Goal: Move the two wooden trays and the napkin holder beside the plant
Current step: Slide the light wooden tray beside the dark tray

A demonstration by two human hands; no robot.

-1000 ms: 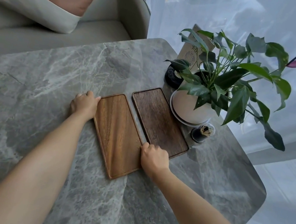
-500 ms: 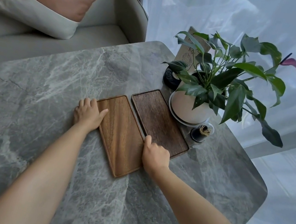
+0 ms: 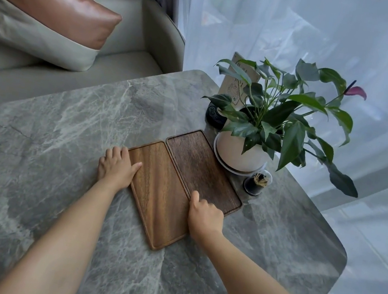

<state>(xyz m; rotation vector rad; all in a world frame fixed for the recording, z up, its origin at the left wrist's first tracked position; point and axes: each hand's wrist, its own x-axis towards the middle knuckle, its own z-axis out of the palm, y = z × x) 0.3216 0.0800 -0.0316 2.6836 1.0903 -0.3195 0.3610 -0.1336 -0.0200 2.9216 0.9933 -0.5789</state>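
Two wooden trays lie side by side on the marble table (image 3: 69,133). The light wooden tray (image 3: 161,192) is on the left. The dark wooden tray (image 3: 203,171) lies right of it, touching the white pot of the plant (image 3: 237,151). My left hand (image 3: 115,168) presses the light tray's left edge, with the thumb on its surface. My right hand (image 3: 204,214) is curled at the light tray's right edge, its thumb along the seam between the trays. A black round base (image 3: 214,113) with a brown card (image 3: 235,87) stands behind the plant, partly hidden by leaves.
A small dark toothpick jar (image 3: 256,184) stands at the front of the pot, near the dark tray's right edge. The table's rounded right edge (image 3: 339,244) is close. A grey sofa (image 3: 127,48) with a brown cushion (image 3: 56,0) lies beyond the table, and sheer curtains hang on the right.
The light tray has slid right until it sits against the dark tray. My left thumb has come onto the tray, and my right thumb has stretched out along the seam.
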